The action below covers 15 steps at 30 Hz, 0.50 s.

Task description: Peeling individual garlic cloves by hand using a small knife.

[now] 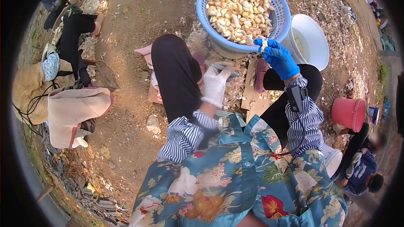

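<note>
My right hand [279,57], in a blue rubber glove, pinches a small pale garlic clove [264,45] beside the near rim of a blue plastic basket [202,9]. Many garlic cloves [241,9] fill that basket. My left hand [217,83], in a white knit glove, is closed around a small grey tool [234,73] whose kind I cannot tell. Papery garlic skins [232,90] lie on the ground below it. A white bucket [318,42] with peeled cloves and liquid inside stands right of the basket.
Cardboard [252,102] with some cloves on it lies between my feet. A pink bucket [345,113] and a white bucket [333,160] stand at the right, near a seated co-worker [361,170]. Other people sit at the left. A plastic cup [153,124] lies on the soil.
</note>
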Motion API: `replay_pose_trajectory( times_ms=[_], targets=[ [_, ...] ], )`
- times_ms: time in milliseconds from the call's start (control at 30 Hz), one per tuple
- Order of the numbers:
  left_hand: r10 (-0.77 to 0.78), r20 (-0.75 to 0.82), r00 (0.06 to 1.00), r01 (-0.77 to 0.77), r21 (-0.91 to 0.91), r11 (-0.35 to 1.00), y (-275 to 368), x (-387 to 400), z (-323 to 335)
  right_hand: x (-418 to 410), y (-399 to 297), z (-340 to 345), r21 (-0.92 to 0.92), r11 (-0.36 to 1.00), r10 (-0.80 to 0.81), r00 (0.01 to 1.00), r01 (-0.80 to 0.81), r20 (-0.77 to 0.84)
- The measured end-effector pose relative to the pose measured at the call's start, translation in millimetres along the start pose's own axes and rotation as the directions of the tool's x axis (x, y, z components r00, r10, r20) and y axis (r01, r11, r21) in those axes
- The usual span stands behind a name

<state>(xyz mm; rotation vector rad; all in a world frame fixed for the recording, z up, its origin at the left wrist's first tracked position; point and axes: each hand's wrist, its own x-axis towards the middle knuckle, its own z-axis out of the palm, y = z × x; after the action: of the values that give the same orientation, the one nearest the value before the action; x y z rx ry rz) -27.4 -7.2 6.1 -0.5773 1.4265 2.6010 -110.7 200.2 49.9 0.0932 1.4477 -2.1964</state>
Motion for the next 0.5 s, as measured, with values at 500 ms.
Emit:
replay_pose_trajectory(
  times_ms=[500],
  targets=[
    [0.228, 0.269, 0.936, -0.259, 0.084, 0.962, 1.3, -23.7, 11.9, -32.2, 94.1, 26.6, 0.625, 0.749, 0.335, 0.940, -0.220, -0.071]
  ],
)
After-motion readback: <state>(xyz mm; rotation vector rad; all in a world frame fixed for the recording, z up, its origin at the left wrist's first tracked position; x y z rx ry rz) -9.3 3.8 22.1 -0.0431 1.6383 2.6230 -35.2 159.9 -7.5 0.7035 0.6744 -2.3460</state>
